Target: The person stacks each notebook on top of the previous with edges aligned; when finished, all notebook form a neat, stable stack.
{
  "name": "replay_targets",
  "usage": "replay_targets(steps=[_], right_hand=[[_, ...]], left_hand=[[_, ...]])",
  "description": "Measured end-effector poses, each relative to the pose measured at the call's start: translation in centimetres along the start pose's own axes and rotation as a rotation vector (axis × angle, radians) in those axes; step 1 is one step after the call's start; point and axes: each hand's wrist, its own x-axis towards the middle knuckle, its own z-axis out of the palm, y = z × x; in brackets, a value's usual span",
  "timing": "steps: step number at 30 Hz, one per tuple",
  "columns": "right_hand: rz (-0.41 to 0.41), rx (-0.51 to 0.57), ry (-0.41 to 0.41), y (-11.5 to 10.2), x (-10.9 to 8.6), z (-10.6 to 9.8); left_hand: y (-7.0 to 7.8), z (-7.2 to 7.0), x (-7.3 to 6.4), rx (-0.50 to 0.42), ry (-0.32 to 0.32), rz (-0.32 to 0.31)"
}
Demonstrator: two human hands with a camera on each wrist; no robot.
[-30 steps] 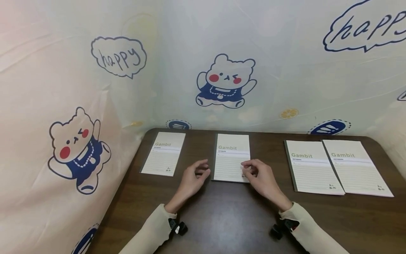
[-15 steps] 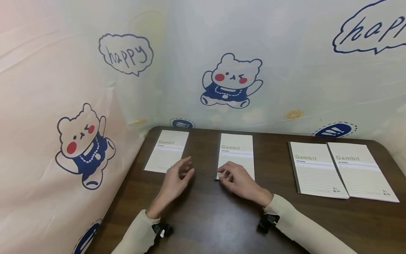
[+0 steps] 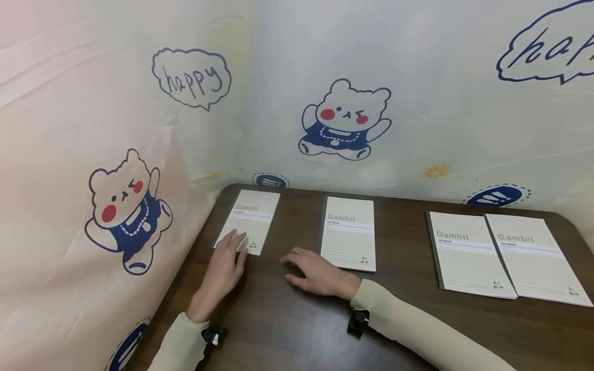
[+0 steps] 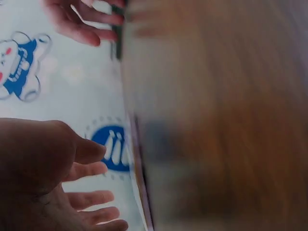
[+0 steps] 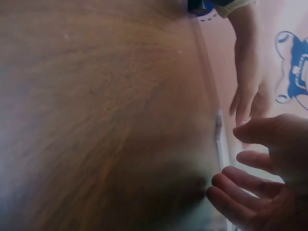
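My left hand (image 3: pixel 224 265) reaches over the lower left part of the leftmost notebook (image 3: pixel 254 219), its fingers overlapping the cover in the head view. In the left wrist view those fingers (image 4: pixel 91 198) are spread and loose, short of the notebook's edge (image 4: pixel 139 178). Between the leftmost and the middle notebook (image 3: pixel 350 239) is my right hand (image 3: pixel 315 272), over the table with its fingers relaxed and pointing left. It holds nothing. The right wrist view shows its fingertips (image 5: pixel 224 180) loosely bent above the wood. Both notebooks have pale covers with "Gambit" printed on them.
Two more matching notebooks lie at the right, one (image 3: pixel 468 257) with its side against the other (image 3: pixel 538 263). Brown wood forms the table (image 3: pixel 297 330). A printed cloth (image 3: pixel 260 103) with bear drawings hangs behind and along the left.
Both hands have moved left: the left from beside the middle notebook onto the leftmost one, the right off the middle notebook. The head view has shifted slightly. The notebooks stay in place.
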Motion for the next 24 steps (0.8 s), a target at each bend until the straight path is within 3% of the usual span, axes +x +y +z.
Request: replay_targets(steps=[5,10,16,24], right_hand=[[-0.03,-0.07,-0.035,-0.8,1.8,1.3],[-0.06,-0.176,-0.047,-1.4,3.6,2.4],[-0.073,-0.302,-0.124,-2.1,5.0,3.2],[-0.05,-0.315,-0.187,-2.5,5.3,3.3]], left_hand=[[-2.0,-0.8,-0.6,0.076,-0.107,-0.005],[-3.0,-1.4,-0.8,0.11,-0.223,-0.035],[-3.0,-1.8,-0.7,0.155,-0.3,0.017],[-2.4,-2.5,-0.8,0.191,-0.343,0.036]])
